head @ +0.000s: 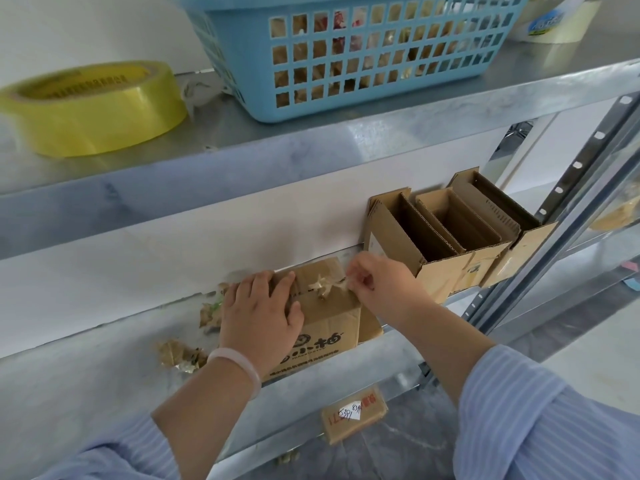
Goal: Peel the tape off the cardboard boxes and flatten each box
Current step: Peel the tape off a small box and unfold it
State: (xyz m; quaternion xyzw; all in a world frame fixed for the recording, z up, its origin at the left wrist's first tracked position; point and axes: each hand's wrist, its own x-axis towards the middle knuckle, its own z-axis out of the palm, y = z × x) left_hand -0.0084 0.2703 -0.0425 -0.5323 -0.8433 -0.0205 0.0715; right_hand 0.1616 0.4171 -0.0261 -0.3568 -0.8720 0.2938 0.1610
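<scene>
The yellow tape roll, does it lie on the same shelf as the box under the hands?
No, the yellow tape roll lies on the upper shelf beside the blue basket, while the box sits one shelf lower.

We cannot make out the blue basket's [349, 57] contents behind its holes; our left hand [259, 313] covers part of the cardboard box [329, 327]; the white roll [554, 19] is cropped.
</scene>
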